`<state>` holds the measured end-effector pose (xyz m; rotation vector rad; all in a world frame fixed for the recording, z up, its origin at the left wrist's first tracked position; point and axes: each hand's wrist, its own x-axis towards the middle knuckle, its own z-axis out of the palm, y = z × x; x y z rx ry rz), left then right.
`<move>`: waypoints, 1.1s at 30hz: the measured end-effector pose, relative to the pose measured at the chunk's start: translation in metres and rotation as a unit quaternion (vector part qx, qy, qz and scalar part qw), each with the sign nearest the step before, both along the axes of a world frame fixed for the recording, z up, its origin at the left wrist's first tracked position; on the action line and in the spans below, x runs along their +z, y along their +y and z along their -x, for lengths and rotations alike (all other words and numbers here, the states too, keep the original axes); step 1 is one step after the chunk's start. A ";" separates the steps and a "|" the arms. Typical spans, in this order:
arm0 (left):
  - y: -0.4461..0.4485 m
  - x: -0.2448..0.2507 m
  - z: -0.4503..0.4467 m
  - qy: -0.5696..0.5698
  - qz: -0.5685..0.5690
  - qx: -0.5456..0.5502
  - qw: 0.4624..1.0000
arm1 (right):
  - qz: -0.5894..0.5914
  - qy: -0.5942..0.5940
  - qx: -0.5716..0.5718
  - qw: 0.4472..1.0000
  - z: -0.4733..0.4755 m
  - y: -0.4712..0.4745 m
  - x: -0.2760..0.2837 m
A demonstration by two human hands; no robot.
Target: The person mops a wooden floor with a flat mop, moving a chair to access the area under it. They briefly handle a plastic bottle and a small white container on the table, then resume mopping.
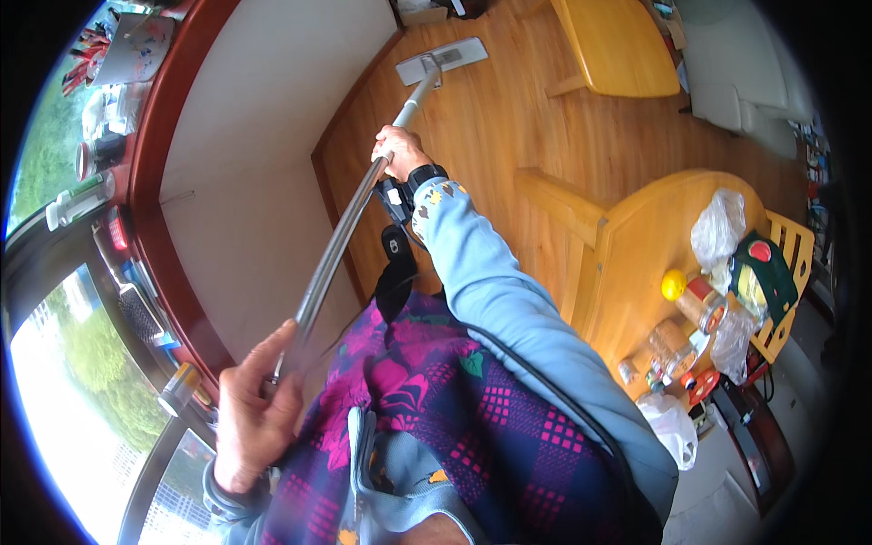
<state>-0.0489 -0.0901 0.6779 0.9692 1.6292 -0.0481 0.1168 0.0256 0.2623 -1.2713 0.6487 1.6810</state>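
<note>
A flat mop's handle (334, 252) runs from the lower left up to its wide flat head (443, 60), which lies on the wooden floor near the white wall. Closed around the handle's middle, where the metal tube meets a pale section, is my right hand (400, 151); a dark band and a small black device are at that wrist. My left hand (257, 409) holds the handle's top end between thumb and fingers, close to my body. A patterned purple and navy apron (436, 409) covers my front, over light blue sleeves.
On the left, a red-brown window ledge (146, 157) bears jars and a hairbrush (139, 313). A round-edged wooden table (654, 225) with jars and bags stands at right, beside a wooden chair (783, 286). Another wooden table (620, 48) and a pale sofa (729, 75) are farther off.
</note>
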 end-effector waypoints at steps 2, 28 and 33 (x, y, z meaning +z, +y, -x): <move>-0.004 0.004 0.014 0.056 0.039 -0.091 0.994 | -0.035 0.008 -0.013 0.999 0.000 -0.036 -0.002; -0.093 0.037 0.194 0.077 -0.049 -0.118 0.989 | -0.034 0.153 -0.113 0.981 0.163 -0.209 0.020; -0.114 0.013 0.208 0.117 -0.081 -0.163 0.976 | -0.008 0.145 -0.086 0.986 0.173 -0.220 0.006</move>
